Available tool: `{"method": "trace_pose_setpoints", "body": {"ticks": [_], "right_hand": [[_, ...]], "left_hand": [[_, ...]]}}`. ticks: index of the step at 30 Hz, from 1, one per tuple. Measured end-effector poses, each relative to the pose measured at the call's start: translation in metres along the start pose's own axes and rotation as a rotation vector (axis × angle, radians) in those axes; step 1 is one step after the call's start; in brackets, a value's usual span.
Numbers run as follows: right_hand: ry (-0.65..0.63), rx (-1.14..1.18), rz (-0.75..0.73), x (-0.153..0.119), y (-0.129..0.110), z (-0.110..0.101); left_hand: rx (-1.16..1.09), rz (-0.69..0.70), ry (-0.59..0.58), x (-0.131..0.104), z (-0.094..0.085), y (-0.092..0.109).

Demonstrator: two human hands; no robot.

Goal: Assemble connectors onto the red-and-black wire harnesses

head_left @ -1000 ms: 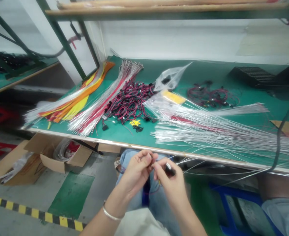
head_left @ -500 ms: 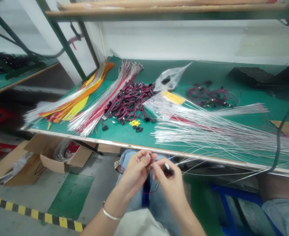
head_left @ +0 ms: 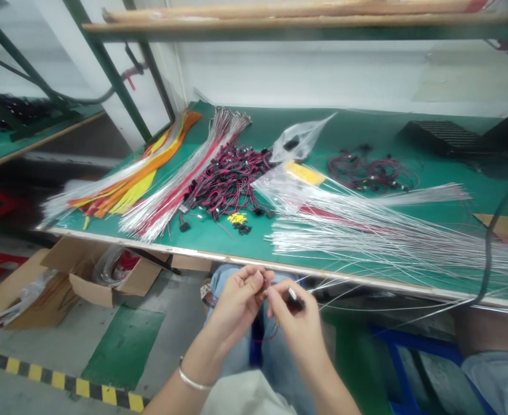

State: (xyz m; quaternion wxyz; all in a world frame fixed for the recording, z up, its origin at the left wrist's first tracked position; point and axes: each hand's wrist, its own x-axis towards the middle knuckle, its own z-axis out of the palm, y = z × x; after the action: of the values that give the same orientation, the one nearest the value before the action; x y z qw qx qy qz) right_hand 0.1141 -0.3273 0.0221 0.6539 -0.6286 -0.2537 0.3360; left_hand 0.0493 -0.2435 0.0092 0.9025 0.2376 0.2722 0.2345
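Note:
Both hands are close together just off the bench's front edge, above my lap. My left hand (head_left: 239,302) is pinched at the fingertips on something too small to make out. Beside it, my right hand (head_left: 299,325) is closed on a cable; its black connector (head_left: 295,300) shows within the curled fingers. A thin dark red wire (head_left: 272,336) of that cable loops below the hands. On the bench beyond lie a tangled pile of red-and-black cables (head_left: 230,178), small yellow pieces (head_left: 237,218) and small black pieces (head_left: 242,229).
Bundles of white and red wires (head_left: 180,178) and orange and yellow sleeves (head_left: 150,167) lie left on the green bench (head_left: 254,248). Long white wires (head_left: 387,230) overhang the front edge at right. Plastic bags (head_left: 301,138) lie behind. Cardboard boxes (head_left: 94,282) stand on the floor.
The hands hold almost the same pose, with the fingertips shifted only very slightly. The view has tilted a touch; nothing on the bench has moved.

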Motion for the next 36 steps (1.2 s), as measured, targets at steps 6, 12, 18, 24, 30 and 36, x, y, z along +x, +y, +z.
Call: {"method": "trace_pose_setpoints", "body": {"ticks": [6,12,18,24,30,36], "right_hand": [[-0.011,-0.017,-0.017,0.001,0.002,-0.001],[-0.006,-0.016,-0.01,0.001,0.002,-0.002],[-0.003,-0.02,-0.011,0.001,0.002,-0.001],[0.016,0.028,0.001,0.001,0.005,0.0],[0.018,0.034,-0.002,0.002,0.007,-0.001],[-0.013,0.016,-0.07,0.004,0.012,-0.003]], "left_hand": [[0.006,0.001,-0.002,-0.001,0.001,0.0],[0.01,0.0,0.008,-0.002,0.001,0.001],[0.016,-0.002,-0.003,-0.002,0.001,0.0],[0.032,0.01,-0.009,0.0,-0.002,0.0],[0.05,-0.001,-0.052,0.001,-0.003,0.0],[0.098,0.054,-0.035,0.001,0.0,0.001]]}}
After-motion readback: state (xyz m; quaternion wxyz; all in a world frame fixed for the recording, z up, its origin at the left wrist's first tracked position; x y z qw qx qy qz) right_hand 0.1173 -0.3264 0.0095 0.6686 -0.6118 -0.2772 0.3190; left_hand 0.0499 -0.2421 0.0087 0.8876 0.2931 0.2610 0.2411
